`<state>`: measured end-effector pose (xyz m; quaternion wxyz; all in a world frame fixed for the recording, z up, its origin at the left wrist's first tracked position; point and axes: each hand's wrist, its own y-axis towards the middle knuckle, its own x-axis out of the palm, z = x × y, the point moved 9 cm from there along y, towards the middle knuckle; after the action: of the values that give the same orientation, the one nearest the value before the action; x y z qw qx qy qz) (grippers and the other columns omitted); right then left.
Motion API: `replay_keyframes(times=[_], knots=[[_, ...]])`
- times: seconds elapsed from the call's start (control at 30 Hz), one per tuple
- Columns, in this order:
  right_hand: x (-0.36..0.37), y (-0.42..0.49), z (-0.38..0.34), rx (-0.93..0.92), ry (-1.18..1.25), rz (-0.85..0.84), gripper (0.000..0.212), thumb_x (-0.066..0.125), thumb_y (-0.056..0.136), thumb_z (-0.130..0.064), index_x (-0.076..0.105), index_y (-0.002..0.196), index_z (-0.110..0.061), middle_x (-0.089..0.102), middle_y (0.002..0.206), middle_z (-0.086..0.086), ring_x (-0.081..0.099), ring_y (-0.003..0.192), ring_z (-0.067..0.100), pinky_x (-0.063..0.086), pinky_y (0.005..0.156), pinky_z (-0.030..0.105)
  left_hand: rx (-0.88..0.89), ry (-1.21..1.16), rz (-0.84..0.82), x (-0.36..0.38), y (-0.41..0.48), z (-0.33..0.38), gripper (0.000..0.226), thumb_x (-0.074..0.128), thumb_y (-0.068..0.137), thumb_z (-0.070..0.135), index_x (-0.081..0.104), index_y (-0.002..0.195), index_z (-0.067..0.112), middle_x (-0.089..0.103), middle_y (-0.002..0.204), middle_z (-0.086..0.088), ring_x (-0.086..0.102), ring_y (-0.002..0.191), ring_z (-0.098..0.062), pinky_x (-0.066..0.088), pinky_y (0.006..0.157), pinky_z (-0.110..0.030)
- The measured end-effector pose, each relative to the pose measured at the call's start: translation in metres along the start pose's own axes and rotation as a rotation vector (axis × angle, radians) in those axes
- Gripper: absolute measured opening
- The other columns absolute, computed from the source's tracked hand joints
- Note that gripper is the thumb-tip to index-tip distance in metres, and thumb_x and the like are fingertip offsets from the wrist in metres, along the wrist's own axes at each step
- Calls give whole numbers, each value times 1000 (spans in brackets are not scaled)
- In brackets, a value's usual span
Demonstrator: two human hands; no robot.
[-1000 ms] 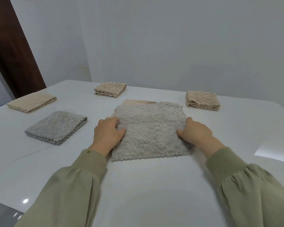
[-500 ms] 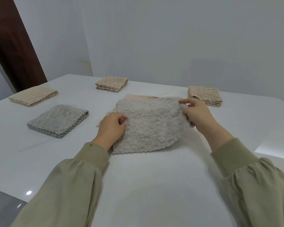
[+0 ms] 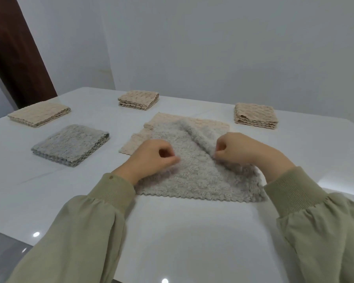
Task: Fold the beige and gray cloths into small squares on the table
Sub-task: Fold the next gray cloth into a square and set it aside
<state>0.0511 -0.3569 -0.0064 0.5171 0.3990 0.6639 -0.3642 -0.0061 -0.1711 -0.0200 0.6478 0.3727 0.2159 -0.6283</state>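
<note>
1. Hands first: the right hand point(image 3: 243, 150) pinches a raised flap of the gray cloth point(image 3: 192, 180) between thumb and curled fingers, and the flap is lifted over toward the middle.
2. The left hand point(image 3: 151, 158) sits on that cloth's left side with its fingers curled in tight. Blur hides whether it actually pinches fabric.
3. The gray cloth lies mid-table, its near scalloped edge flat. It rests on a spread beige cloth point(image 3: 204, 122) that peeks out at the far and left sides.
4. The white table point(image 3: 192, 237) also carries four folded squares, all well apart:
   - a folded gray square point(image 3: 70, 144) to the left
   - a left beige square point(image 3: 39, 114)
   - a middle beige square point(image 3: 138, 99)
   - a right beige square point(image 3: 254, 115)
5. Green sleeves point(image 3: 86, 231) cover both arms.
</note>
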Motion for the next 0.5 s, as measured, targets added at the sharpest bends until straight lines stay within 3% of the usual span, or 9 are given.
replay_keyframes(times=[0.1, 0.2, 0.3, 0.4, 0.5], knots=[[15, 2, -16, -84, -26, -35, 20, 67, 84, -36, 63, 87, -16, 63, 86, -2, 57, 77, 14, 45, 64, 26, 75, 87, -289, 33, -12, 21, 27, 79, 68, 46, 70, 85, 27, 62, 89, 13, 56, 85, -1, 47, 77, -21], [21, 7, -21, -109, -74, 27, 20, 66, 84, -32, 63, 90, -13, 61, 90, 2, 58, 83, 20, 47, 71, 31, 176, 266, -336, 43, -14, 29, 22, 75, 76, 39, 68, 94, 27, 58, 96, 13, 52, 90, -3, 44, 80, -22], [22, 9, -21, -96, -57, 57, 12, 61, 88, -21, 65, 84, -10, 65, 88, 4, 59, 82, 20, 48, 70, 31, 161, 188, -297, 39, -12, 27, 2, 70, 82, 23, 68, 82, 23, 62, 85, 13, 56, 78, -1, 45, 73, -23], [18, 9, -18, -73, -66, 79, 13, 58, 84, -12, 68, 80, -5, 68, 83, 10, 62, 78, 24, 52, 69, 35, 83, -4, -330, 34, -16, 30, 7, 70, 83, 17, 71, 76, 18, 67, 70, 9, 60, 63, -5, 50, 65, -25], [8, 10, -8, -26, 7, 90, 21, 55, 86, -15, 61, 67, -7, 61, 68, 4, 55, 63, 18, 45, 57, 29, -30, -309, -353, 25, -16, 28, 13, 67, 86, 16, 73, 75, 14, 69, 65, -3, 56, 47, -15, 48, 51, -26]])
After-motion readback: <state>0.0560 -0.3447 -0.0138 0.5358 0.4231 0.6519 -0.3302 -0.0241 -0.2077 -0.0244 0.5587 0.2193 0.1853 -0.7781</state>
